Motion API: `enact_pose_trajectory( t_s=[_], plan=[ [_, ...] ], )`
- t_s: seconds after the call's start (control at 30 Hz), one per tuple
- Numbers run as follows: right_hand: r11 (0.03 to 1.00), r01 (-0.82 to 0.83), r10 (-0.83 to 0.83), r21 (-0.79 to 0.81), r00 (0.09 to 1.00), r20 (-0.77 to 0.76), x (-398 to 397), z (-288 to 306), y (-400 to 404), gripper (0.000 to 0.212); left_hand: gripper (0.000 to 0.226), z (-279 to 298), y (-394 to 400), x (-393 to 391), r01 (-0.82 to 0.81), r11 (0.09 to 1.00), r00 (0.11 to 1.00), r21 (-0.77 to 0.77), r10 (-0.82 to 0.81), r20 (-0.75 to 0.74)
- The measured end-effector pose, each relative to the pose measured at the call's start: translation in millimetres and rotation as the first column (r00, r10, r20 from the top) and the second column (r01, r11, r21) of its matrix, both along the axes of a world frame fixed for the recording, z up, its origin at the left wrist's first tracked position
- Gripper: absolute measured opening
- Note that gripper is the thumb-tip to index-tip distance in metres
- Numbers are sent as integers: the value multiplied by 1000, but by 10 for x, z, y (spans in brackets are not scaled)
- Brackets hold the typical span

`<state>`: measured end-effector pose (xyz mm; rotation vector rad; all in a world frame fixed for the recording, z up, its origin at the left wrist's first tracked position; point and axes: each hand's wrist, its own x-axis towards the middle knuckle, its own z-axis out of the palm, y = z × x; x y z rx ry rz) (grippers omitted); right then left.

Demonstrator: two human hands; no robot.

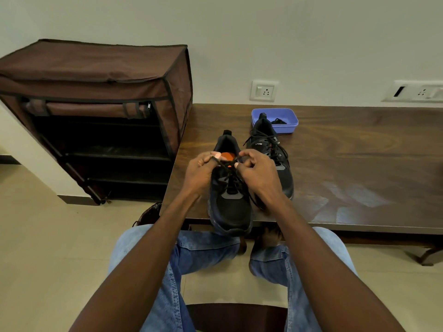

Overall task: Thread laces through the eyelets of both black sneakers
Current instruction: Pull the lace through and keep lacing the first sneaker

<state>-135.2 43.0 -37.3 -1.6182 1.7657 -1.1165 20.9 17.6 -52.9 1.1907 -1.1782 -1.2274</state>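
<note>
A person in blue jeans (206,250) sits on a dark wooden seat (236,315) over pale floor tiles (48,248), facing a low, dark wood-grain table (359,168) set against a plain off-white wall (263,44). At the table's near edge, the near sneaker (230,207) stands with its toe overhanging toward the knees, its orange insole (227,155) showing at the opening. Both hands work at its top eyelets: the left hand (201,173), fingers curled, pinches one end of the black lace (233,178) at the shoe's left side, while the right hand (260,173) pinches the other end between thumb and forefinger at the right, the lace crossing down the tongue between them. The right hand partly covers the second sneaker (275,154), which stands just beside the first and a little farther back, its own lace already crossed through its eyelets. Behind it, touching or nearly touching its heel, a blue plastic tray (287,118) holds a small black bundle that cannot be made out. Left of the table stands a brown fabric shoe rack (100,75), its front flap rolled up over dark shelves. Two white wall sockets, one (263,91) above the tray and another (417,92) at far right, are set just above the tabletop.
</note>
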Motion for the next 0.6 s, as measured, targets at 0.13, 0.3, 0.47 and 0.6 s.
enact_pose_trajectory(
  t_s=[0.13,0.3,0.47,0.6],
  plan=[
    [992,123,-110,-42,966,235,-136,108,-28,12,19,-53,-65,91,-166,986,985,12,166,-43],
    [952,305,-258,28,750,609,-289,210,-51,8,20,-86,-127,203,-388,917,885,95,399,-240],
    [818,543,-571,192,723,389,-523,161,-79,14,20,-110,-181,330,-564,779,708,273,627,-326],
    [740,659,-671,132,734,99,-662,150,-63,9,27,-157,-220,466,-599,687,605,412,725,-328]
  ],
)
